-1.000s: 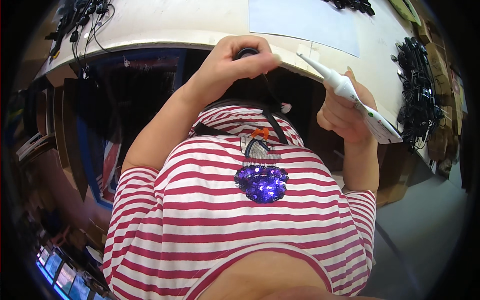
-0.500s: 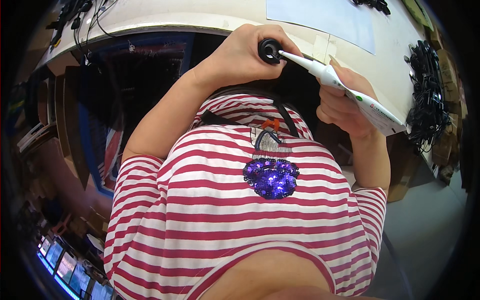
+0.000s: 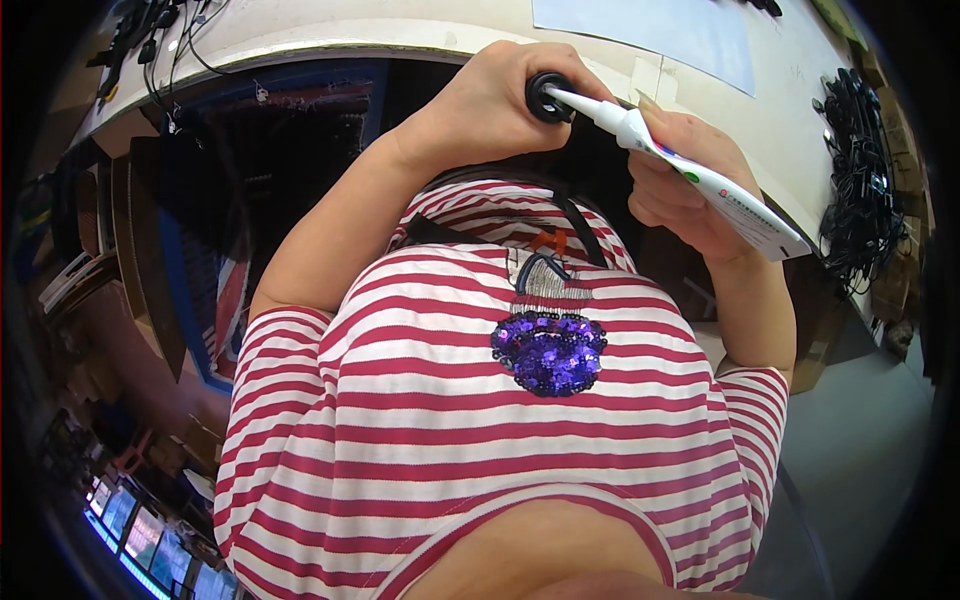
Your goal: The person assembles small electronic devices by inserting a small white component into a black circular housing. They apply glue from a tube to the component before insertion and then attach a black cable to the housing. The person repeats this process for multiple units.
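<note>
My left hand (image 3: 500,105) is closed around a black round part with a hollow, ring-like end (image 3: 541,108). That open end faces right, toward my other hand. My right hand (image 3: 695,180) grips a white squeeze tube (image 3: 745,215) with a long tapered nozzle (image 3: 598,112). The nozzle's tip reaches into the hollow of the black part. Most of the black part is hidden inside my left fist. Both hands are held up just in front of the table's near edge.
Beyond my hands runs a white table (image 3: 440,30) with a pale blue sheet (image 3: 655,40) on it. Bundled black cables (image 3: 865,180) lie at the right, and loose black cables (image 3: 155,40) at the far left. Cardboard (image 3: 150,260) stands at the left below the table.
The nozzle tip has gone from the rim of the black part deeper into its hollow. My left hand has shifted slightly right and up; the tube has tilted a little.
</note>
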Tool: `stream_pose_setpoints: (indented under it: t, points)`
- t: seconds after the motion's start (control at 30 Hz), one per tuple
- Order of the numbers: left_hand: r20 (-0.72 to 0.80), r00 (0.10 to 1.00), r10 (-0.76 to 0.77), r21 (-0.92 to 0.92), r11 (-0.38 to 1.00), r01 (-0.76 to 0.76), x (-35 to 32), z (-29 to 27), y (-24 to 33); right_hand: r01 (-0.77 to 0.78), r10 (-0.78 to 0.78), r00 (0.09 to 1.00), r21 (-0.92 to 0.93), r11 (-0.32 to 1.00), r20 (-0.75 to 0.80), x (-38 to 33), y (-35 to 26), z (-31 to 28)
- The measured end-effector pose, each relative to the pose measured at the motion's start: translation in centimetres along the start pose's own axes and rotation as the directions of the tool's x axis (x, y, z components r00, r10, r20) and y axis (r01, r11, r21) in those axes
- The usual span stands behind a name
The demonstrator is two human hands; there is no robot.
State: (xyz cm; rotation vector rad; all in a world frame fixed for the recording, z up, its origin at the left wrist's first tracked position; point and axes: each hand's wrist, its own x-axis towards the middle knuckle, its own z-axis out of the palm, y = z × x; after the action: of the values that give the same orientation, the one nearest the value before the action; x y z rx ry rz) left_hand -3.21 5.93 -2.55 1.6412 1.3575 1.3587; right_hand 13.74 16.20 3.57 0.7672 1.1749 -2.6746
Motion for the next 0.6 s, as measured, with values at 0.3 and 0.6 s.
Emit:
stream_pose_setpoints:
  t: [0.3,0.6]
  points:
    - [-0.016,0.999,-0.04,-0.021,0.999,0.04,0.0,0.0,-0.3,0.03,-0.106,0.968,-0.311,0.95,-0.23,-0.6,-0.6,1.9]
    - [-0.026,0.998,-0.05,0.027,0.998,0.05,0.6,0.3,0.5,-0.042,0.042,0.999,0.002,0.999,0.004,0.0,-0.5,-1.1]
